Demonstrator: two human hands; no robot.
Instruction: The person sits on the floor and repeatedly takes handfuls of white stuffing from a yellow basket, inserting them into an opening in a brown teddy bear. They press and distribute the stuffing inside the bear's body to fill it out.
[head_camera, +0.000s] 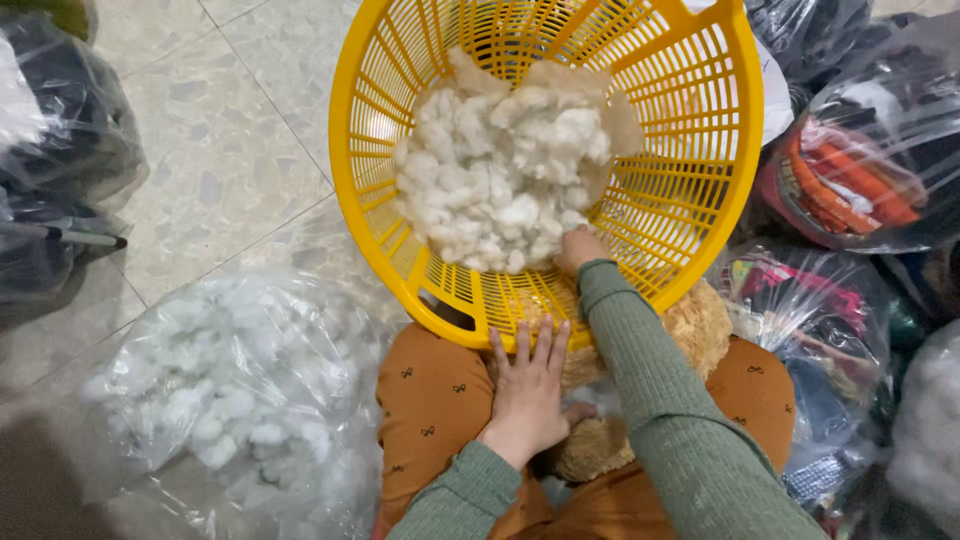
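White stuffing (505, 175) heaped in yellow basket (690, 190), right hand (580, 248) reaching in

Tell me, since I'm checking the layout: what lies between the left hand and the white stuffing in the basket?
In the head view, the yellow basket's rim lies between the left hand and the stuffing.

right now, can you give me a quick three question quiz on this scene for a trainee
1. True or false: the right hand reaches into the yellow basket and touches the white stuffing.
2. What does the left hand rest on?
A. the clear bag of stuffing
B. the tan plush toy on the lap
C. the tiled floor
3. Fill in: the clear bag of stuffing lies on the person's ___ side.

Key
1. True
2. B
3. left
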